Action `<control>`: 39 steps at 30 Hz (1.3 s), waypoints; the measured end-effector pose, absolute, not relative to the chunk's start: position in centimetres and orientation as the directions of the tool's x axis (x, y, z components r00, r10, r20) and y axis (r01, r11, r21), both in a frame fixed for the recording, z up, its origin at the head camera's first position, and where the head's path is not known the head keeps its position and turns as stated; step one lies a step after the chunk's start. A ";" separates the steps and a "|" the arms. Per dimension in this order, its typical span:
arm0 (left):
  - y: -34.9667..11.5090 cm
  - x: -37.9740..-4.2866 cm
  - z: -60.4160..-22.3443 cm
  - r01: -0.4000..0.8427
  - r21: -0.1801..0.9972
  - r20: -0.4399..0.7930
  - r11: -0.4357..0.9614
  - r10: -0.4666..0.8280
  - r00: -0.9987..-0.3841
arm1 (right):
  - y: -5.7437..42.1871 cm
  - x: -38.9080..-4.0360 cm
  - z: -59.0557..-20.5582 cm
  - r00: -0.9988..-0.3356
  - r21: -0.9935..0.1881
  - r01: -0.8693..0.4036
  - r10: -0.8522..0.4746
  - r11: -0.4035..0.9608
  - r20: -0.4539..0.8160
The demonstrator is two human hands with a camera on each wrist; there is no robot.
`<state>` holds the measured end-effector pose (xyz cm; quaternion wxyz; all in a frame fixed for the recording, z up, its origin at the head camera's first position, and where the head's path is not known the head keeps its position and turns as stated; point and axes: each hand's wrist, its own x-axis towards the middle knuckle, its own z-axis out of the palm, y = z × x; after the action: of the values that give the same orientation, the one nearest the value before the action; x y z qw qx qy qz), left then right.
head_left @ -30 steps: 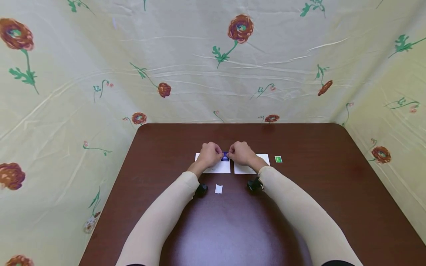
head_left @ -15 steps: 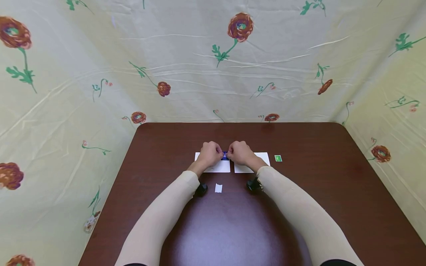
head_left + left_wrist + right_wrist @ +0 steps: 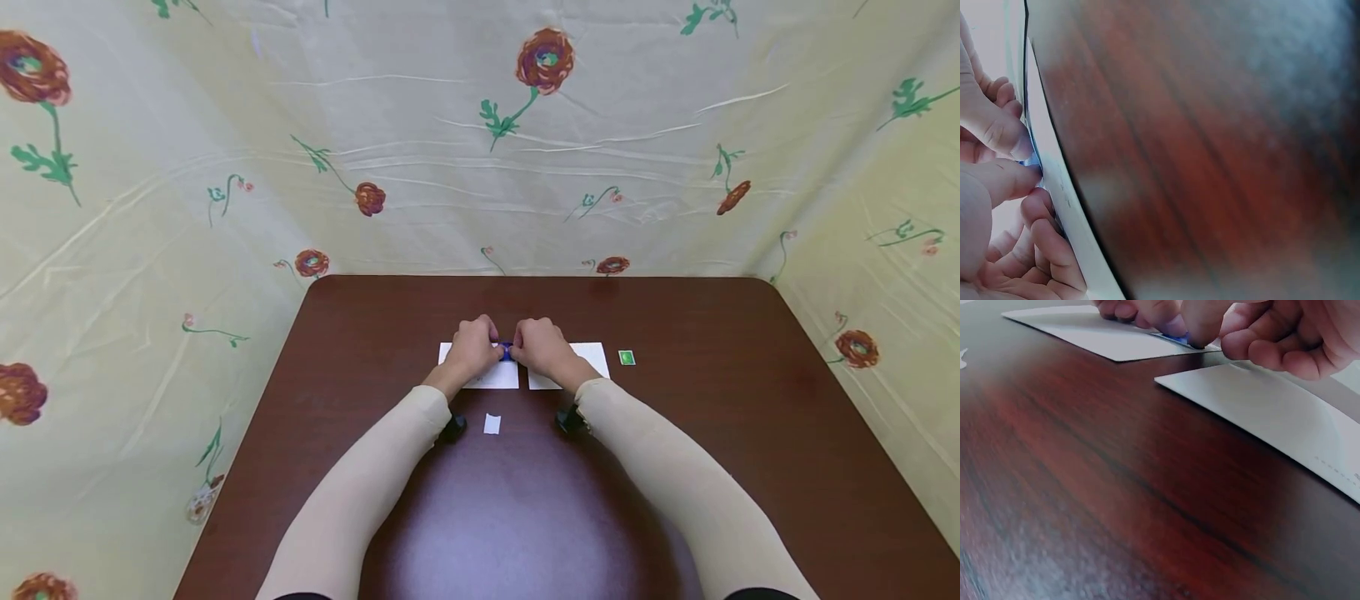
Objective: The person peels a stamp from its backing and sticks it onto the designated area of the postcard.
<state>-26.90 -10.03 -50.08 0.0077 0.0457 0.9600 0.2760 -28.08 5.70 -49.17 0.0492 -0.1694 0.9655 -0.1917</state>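
A small blue stamp (image 3: 506,352) lies at the upper right corner of the left white card (image 3: 491,379), partly hidden by the hands. My left hand (image 3: 471,350) holds its left side, thumb on the stamp and the other fingers curled. At its right side my right hand (image 3: 542,346) has its thumb tip (image 3: 1200,337) down on the stamp, fingers bent. Both thumb tips nearly meet there in the left wrist view. The right forearm and hand cover part of a second white card (image 3: 588,354).
A green stamp (image 3: 627,357) lies right of the cards. Nearer me is a small white slip of paper (image 3: 492,424). Everything sits on a dark brown table (image 3: 697,333), with a flowered curtain (image 3: 427,125) behind it and at both sides.
My left index finger has lifted slightly away from the thumb, and less of the stamp shows between the hands. Otherwise the hands have hardly moved.
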 end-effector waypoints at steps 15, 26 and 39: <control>-10.2 -26.7 -50.0 0.139 0.514 0.019 0.847 0.150 -0.988 | 5.8 -27.7 -49.2 -0.907 -0.322 -0.397 -0.421 0.860 -0.004; -10.7 -26.7 -49.6 0.161 0.488 -0.037 0.858 0.205 -0.978 | 6.0 -27.5 -48.9 -0.902 -0.291 -0.411 -0.433 0.864 -0.012; -11.0 -26.3 -49.5 0.162 0.507 -0.080 0.847 0.234 -0.969 | 6.3 -27.3 -49.4 -0.899 -0.276 -0.426 -0.438 0.862 0.021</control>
<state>-26.32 -10.98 -49.54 0.0694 0.1033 0.9584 0.2569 -27.26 6.34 -49.40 0.0214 -0.2239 0.9646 -0.1380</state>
